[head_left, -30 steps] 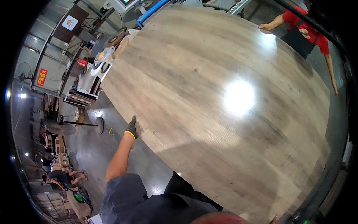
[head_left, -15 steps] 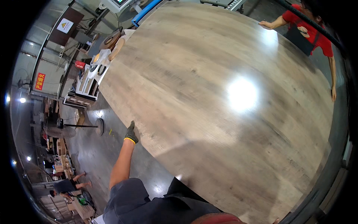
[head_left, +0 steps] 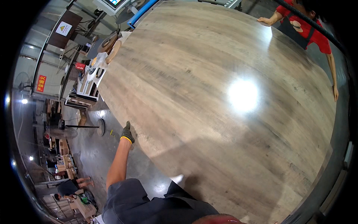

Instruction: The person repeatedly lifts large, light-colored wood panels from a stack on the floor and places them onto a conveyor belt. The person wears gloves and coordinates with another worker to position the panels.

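Wood-grain panel (head_left: pixel 179 108), a broad flat sheet, lies to the right of the floor fan (head_left: pixel 101 127), with a strip of grey floor (head_left: pixel 97 149) between its nearest edge and the fan's base. It looks stiff and, for its spread, probably heavy and awkward for one person, likely inclined to sag or twist if borne at a single corner. The bright glare on its face suggests a smooth finish that could slip under a flat palm, and its corners and surface may chip or scratch, so the best hold is by opposite edges with the fingers underneath. The gloved left hand (head_left: pixel 127 133) touches the edge facing the fan; its thumb shows but its fingers are hidden, so I cannot tell whether they are closed on the panel. From that hand, nearly all the panel stretches away from the fan, to the right and ahead. The right hand is out of view, and its state cannot be told. On the side farthest from the fan, a co-worker in red (head_left: pixel 320 40) has one hand (head_left: pixel 265 21) at the panel's edge.
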{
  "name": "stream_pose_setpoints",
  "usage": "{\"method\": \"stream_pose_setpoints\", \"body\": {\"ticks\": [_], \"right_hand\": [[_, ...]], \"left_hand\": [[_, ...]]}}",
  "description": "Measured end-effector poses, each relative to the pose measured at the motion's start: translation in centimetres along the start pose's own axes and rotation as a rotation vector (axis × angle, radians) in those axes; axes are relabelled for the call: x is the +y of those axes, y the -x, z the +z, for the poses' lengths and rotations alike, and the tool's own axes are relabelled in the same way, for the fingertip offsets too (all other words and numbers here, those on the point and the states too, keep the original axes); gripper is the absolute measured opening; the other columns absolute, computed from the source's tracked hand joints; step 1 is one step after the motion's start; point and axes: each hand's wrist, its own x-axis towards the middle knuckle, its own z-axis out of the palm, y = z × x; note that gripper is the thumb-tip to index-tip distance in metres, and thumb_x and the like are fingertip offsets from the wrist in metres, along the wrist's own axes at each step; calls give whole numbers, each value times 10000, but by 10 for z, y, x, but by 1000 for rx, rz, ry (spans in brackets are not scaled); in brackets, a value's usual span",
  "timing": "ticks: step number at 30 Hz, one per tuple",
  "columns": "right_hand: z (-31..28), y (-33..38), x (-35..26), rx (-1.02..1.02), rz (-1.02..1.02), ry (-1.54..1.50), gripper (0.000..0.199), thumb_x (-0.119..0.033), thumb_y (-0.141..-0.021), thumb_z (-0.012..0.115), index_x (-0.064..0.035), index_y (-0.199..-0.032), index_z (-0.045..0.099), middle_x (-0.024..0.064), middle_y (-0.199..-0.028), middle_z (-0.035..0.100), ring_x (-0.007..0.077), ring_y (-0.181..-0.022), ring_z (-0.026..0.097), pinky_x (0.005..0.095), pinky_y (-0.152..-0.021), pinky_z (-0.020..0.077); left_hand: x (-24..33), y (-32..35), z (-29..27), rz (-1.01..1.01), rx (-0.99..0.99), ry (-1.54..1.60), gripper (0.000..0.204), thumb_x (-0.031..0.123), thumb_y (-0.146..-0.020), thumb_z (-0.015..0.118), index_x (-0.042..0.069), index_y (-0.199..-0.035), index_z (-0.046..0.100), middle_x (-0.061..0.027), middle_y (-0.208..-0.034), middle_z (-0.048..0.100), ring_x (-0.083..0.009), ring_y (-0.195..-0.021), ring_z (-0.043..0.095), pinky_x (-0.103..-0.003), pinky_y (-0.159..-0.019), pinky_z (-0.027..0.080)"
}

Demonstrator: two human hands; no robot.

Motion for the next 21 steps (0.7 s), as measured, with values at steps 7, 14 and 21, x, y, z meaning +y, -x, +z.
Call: {"method": "stream_pose_setpoints", "body": {"ticks": [7, 14, 21], "right_hand": [[-10, -15, -31, 30, -28, 185, 694, -642, -868, 381, -35, -572, 541, 109, -504, 527, 229, -486, 473, 368, -556, 443], [-21, -117, -20, 122, 31, 98, 715, -654, -849, 396, 22, -931, 611, 179, -776, 591, 300, -793, 575, 441, -741, 458], [8, -101, -135, -172, -143, -289, 749, -663, -844, 410, -25, -1238, 410, 157, -1166, 468, 299, -1071, 482, 420, -901, 391]], "left_hand": [[18, 2, 51, -12, 5, -109, 674, 603, -876, 399, 98, -1323, 434, -78, -1301, 515, -292, -1125, 509, -430, -945, 388], [45, 39, 141, -4, -154, 16, 523, 481, -919, 337, 130, -1266, 511, -65, -1308, 518, -266, -1212, 460, -412, -1019, 310], [58, 23, 207, -73, -334, 169, 473, 418, -913, 354, 140, -1252, 533, -70, -1303, 522, -267, -1240, 435, -431, -1020, 315]]}}
